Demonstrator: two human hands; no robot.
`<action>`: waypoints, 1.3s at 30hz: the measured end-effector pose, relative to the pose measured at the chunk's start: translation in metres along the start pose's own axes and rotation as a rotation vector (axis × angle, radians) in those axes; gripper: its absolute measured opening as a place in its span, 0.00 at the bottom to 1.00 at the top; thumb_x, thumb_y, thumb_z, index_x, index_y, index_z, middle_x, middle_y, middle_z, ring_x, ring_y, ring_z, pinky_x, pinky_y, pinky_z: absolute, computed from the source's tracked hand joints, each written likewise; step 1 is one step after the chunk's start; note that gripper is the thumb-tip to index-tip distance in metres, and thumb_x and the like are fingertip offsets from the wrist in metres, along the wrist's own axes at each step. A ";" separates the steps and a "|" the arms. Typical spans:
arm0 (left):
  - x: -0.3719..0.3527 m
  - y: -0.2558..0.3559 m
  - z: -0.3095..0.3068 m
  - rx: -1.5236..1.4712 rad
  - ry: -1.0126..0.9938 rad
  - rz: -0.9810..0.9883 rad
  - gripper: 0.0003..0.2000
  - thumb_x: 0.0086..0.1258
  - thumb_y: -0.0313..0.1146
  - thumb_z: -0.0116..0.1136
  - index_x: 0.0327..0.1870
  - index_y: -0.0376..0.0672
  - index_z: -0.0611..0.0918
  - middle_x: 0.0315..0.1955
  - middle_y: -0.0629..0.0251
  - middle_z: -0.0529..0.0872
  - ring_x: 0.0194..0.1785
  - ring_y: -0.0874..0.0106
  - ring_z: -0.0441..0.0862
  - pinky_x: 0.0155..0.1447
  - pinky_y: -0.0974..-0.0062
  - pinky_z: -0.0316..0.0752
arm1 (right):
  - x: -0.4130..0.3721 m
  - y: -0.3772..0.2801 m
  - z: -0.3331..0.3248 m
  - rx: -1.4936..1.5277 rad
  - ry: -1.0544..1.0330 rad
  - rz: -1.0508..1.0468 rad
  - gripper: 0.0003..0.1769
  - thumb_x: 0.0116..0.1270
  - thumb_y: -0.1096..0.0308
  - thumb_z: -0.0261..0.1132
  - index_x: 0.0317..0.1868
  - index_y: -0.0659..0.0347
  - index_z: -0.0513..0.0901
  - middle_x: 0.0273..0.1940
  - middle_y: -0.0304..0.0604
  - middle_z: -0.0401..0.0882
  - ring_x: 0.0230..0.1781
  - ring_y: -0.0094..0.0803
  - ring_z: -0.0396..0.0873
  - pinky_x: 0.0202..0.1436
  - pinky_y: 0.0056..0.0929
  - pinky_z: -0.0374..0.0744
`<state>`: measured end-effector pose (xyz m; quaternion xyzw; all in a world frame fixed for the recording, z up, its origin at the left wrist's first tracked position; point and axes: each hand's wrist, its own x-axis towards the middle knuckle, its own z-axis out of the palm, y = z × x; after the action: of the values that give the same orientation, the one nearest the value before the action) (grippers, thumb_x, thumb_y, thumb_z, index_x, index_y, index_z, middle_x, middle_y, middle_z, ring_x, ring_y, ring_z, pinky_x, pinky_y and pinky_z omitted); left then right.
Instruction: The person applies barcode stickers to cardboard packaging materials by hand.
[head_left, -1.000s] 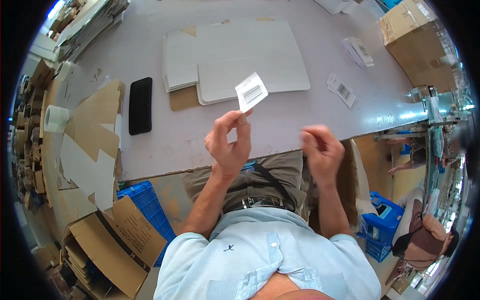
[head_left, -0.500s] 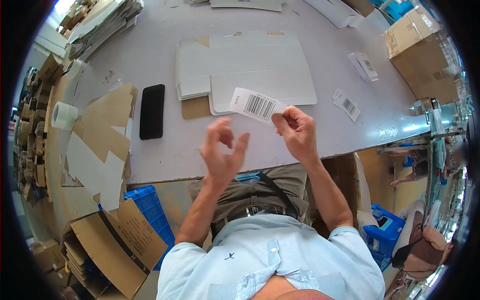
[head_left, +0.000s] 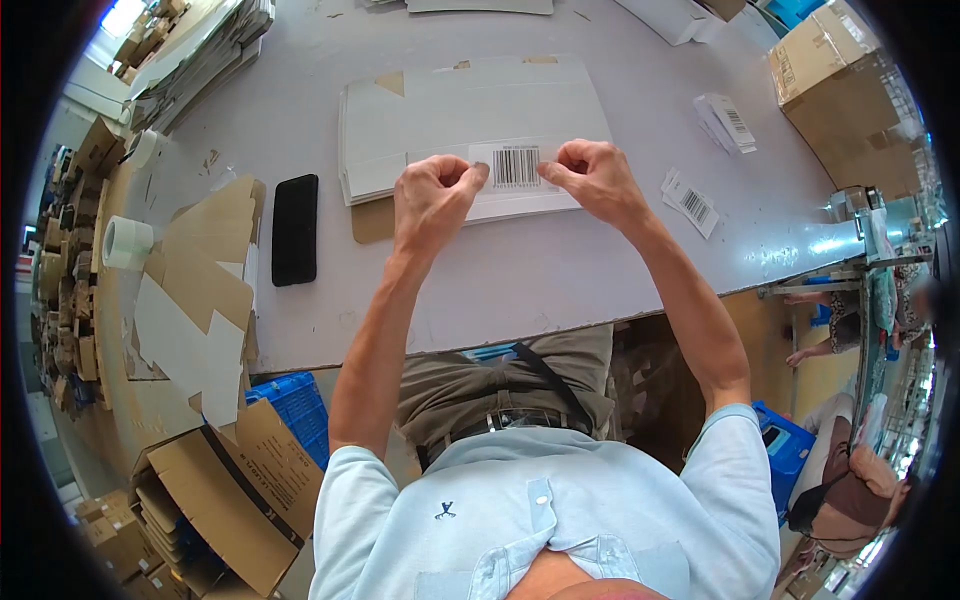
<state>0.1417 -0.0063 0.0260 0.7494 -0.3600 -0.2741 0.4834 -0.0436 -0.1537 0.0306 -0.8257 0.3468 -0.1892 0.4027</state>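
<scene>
A white barcode label (head_left: 516, 167) is stretched between my two hands, over the lower part of a stack of flat grey-white cardboard sheets (head_left: 470, 105). My left hand (head_left: 436, 200) pinches the label's left edge between thumb and fingers. At its right edge, my right hand (head_left: 592, 180) pinches it the same way. Whether the label touches the cardboard cannot be made out. A brown cardboard piece (head_left: 373, 221) sticks out under the stack's lower left corner.
A black phone (head_left: 295, 230), tape rolls (head_left: 128, 243) and cut cardboard (head_left: 205, 270) lie left. Barcode labels (head_left: 690, 203), another label pile (head_left: 725, 124) and a carton (head_left: 835, 95) are right. Blue crates (head_left: 290, 410) stand below the table edge. Another person is at lower right.
My left hand has moved up and closed on the label's left edge. My right hand has raised the label over the stack, and the label is now level instead of slanted.
</scene>
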 end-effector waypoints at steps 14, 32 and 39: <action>0.022 -0.025 0.036 0.503 0.164 0.166 0.13 0.67 0.40 0.67 0.27 0.39 0.87 0.25 0.62 0.87 0.31 0.65 0.84 0.42 0.63 0.78 | 0.034 0.029 0.023 -0.317 -0.018 0.105 0.17 0.66 0.51 0.72 0.32 0.58 0.91 0.27 0.38 0.87 0.28 0.27 0.84 0.35 0.32 0.81; 0.026 -0.008 0.019 0.668 0.039 0.085 0.12 0.68 0.37 0.62 0.28 0.39 0.85 0.29 0.59 0.88 0.34 0.59 0.87 0.40 0.57 0.81 | 0.040 0.012 0.018 -0.618 -0.110 0.106 0.20 0.65 0.47 0.72 0.29 0.55 0.87 0.26 0.41 0.86 0.29 0.34 0.85 0.35 0.37 0.83; 0.015 -0.032 -0.011 0.758 0.161 0.458 0.12 0.68 0.40 0.69 0.40 0.40 0.87 0.45 0.60 0.90 0.51 0.61 0.87 0.57 0.60 0.79 | 0.017 0.018 0.000 -0.469 0.012 0.041 0.25 0.71 0.42 0.68 0.45 0.58 0.89 0.41 0.43 0.90 0.45 0.40 0.88 0.51 0.40 0.85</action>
<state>0.1676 -0.0033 -0.0006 0.7935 -0.5528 0.0504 0.2496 -0.0392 -0.1743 0.0174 -0.8883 0.4003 -0.1002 0.2015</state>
